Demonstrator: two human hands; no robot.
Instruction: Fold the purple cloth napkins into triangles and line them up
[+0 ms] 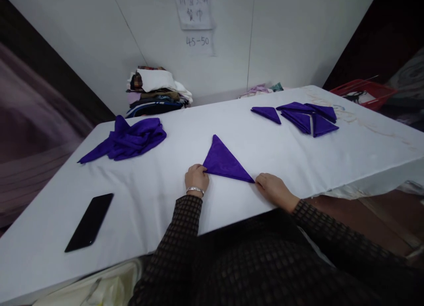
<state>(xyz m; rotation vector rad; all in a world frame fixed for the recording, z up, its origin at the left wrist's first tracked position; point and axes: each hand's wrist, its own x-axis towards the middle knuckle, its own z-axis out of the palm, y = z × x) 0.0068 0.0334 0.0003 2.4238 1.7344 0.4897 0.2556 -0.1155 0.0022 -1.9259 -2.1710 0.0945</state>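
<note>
A purple cloth napkin [225, 161], folded into a triangle, lies flat on the white-covered table [185, 134] in front of me. My left hand [196, 178], with a silver bracelet at the wrist, pinches its near left corner. At the pointed right corner, my right hand [274, 189] has its fingers closed on the tip. Several more purple triangles [296, 122] lie grouped at the back right, one a little apart from the others. To the left rests a loose, crumpled heap of purple cloth [135, 140].
A black phone [90, 222] lies at the front left. Stacked clothes [157, 94] stand against the wall, with a smaller cloth pile [260, 90] farther right. Beyond the table's right end is a red basket [367, 94]. Handwritten paper signs [195, 10] hang on the wall.
</note>
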